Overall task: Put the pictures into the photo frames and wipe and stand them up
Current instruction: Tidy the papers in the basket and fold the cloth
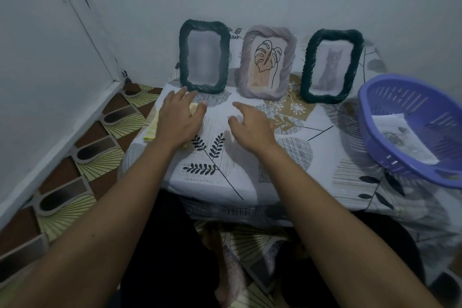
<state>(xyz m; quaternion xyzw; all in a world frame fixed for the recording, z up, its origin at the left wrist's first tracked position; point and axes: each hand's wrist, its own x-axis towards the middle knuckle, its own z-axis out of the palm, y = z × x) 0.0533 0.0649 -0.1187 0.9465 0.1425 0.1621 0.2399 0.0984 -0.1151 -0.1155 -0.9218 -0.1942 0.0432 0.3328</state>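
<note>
Three photo frames stand upright against the wall at the back of the table. The left dark green frame [204,57] shows a blurred grey picture. A leaf drawing fills the middle lilac frame [268,62]. The right dark green frame [332,65] holds a grey cat picture. My left hand [178,115] hovers open just below the left frame, over a yellow cloth [151,127] that it partly hides. My right hand [251,125] is open above the tablecloth, in front of the middle frame, holding nothing.
A purple plastic basket [410,105] with a printed picture [400,136] inside sits at the table's right. The low table [250,165] has a leaf-patterned cloth. A patterned floor mat [82,157] lies to the left, with the wall corner behind.
</note>
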